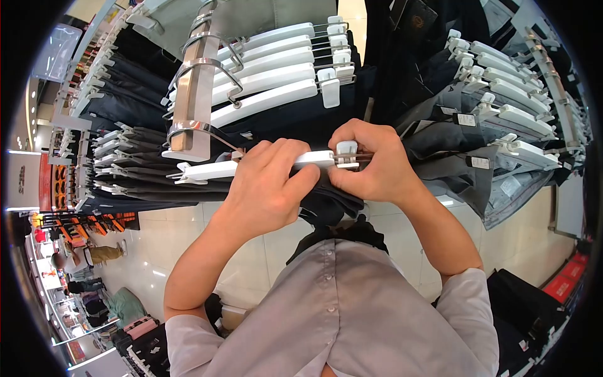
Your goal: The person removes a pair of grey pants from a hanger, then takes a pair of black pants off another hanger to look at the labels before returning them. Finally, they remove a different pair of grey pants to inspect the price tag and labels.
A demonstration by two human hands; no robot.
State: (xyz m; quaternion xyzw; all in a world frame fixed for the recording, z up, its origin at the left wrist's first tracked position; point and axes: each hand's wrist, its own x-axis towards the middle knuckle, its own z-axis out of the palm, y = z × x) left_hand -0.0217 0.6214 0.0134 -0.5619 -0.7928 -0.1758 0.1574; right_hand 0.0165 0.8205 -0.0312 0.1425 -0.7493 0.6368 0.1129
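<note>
A white clip hanger point(213, 170) hangs by its metal hook from the end of a rail point(191, 94), with dark trousers point(333, 196) under it. My left hand point(267, 182) is closed round the middle of the hanger's bar, thumb and fingers on the white plastic. At the hanger's right end, my right hand point(374, 160) pinches the white clip point(346, 154) between thumb and fingers. Part of the clip and the metal rod is hidden by the fingers.
More white hangers point(270, 81) with dark trousers hang beyond on the same rail. Grey garments point(465, 182) hang at the right, dark trousers point(138, 160) at the left. A person point(94, 256) stands far off at the left on the tiled floor point(176, 232).
</note>
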